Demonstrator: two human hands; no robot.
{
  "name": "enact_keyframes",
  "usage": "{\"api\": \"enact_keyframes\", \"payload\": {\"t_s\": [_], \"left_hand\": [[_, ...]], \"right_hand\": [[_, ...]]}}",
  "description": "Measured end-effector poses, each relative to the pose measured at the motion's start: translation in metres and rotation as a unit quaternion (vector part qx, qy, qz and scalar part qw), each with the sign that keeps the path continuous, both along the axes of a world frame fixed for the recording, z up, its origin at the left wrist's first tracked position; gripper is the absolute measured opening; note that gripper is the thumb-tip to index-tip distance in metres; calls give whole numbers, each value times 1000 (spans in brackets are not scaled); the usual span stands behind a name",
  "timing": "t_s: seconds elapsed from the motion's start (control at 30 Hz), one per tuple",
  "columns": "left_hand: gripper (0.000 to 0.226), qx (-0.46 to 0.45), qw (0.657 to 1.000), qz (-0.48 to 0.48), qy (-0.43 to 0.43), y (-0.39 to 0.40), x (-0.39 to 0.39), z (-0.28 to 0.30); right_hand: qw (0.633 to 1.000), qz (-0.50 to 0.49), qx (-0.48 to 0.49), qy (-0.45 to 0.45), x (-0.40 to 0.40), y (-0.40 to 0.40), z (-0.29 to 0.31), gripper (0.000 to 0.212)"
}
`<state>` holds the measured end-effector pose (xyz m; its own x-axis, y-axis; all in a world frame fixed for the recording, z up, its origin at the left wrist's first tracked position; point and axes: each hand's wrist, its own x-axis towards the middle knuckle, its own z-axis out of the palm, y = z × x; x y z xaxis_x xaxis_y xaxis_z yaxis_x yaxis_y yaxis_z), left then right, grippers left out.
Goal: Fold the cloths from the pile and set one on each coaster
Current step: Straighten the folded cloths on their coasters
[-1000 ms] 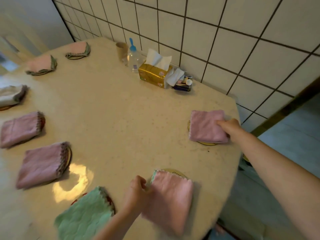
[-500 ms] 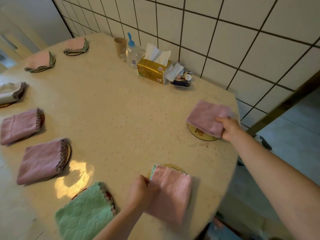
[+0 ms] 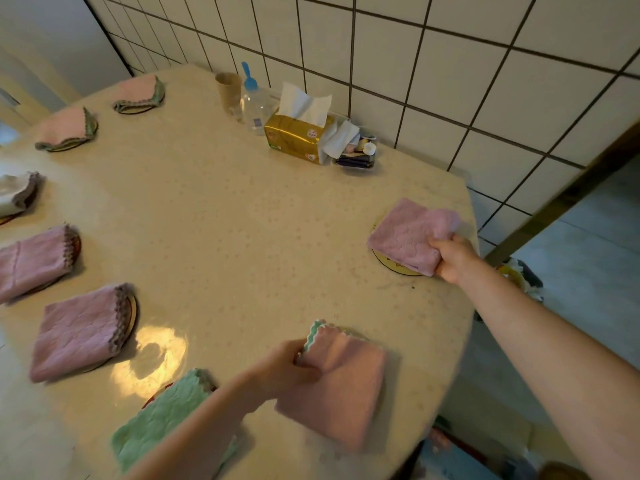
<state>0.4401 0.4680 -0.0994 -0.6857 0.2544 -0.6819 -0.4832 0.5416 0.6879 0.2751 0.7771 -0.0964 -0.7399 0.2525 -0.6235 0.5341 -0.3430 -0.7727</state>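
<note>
My right hand [image 3: 453, 258] grips the near corner of a folded mauve cloth [image 3: 407, 235], raised at a tilt over a round coaster [image 3: 391, 265] at the table's right edge. My left hand [image 3: 289, 370] pinches the left edge of a folded pink cloth with a green scalloped trim [image 3: 341, 382], which lies over a coaster whose rim peeks out at its far side. Several other folded cloths sit on coasters around the left rim: a green one [image 3: 162, 420], two mauve ones [image 3: 78, 332] [image 3: 33, 261], a white one [image 3: 15, 194] and two pink ones [image 3: 64, 129] [image 3: 140, 93].
Against the tiled wall stand a gold tissue box [image 3: 299, 135], a clear bottle with a blue cap [image 3: 254, 102], a brown cup [image 3: 228, 88] and a small tray of odds and ends [image 3: 358, 155]. The round beige table [image 3: 242, 220] drops off to the floor on the right.
My right hand has lifted the mauve cloth's near corner and shifted it, uncovering part of the coaster. My left hand has pulled the pink cloth a little nearer and to the left.
</note>
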Motion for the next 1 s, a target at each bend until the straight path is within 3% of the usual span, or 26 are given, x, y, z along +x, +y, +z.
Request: {"api": "enact_keyframes", "payload": {"t_s": [0.13, 0.27, 0.33, 0.4, 0.53, 0.67, 0.77, 1.0], "left_hand": [[45, -34, 999, -38, 12, -3, -19, -2], [23, -86, 996, -24, -2, -2, -22, -5], [19, -110, 994, 7, 5, -2, -20, -7], [18, -136, 990, 32, 11, -2, -18, -7], [23, -238, 969, 29, 60, -3, -14, -6], [33, -279, 956, 3, 89, -21, -9, 1], [27, -289, 952, -10, 98, -46, -9, 6], [18, -293, 945, 54, 135, -143, -2, 29]], "right_hand": [[999, 31, 22, 3, -4, 8, -3, 36], [993, 31, 110, -21, -6, 15, -7, 40], [964, 52, 258, -37, -6, 17, -7, 50], [913, 84, 397, -47, -3, 15, -2, 61], [846, 124, 517, -43, 6, 12, 5, 57], [828, 117, 548, -8, 21, 1, 19, 47], [821, 141, 551, 46, 35, -20, 31, 41], [857, 214, 457, 110, 82, -132, 46, 29]]}}
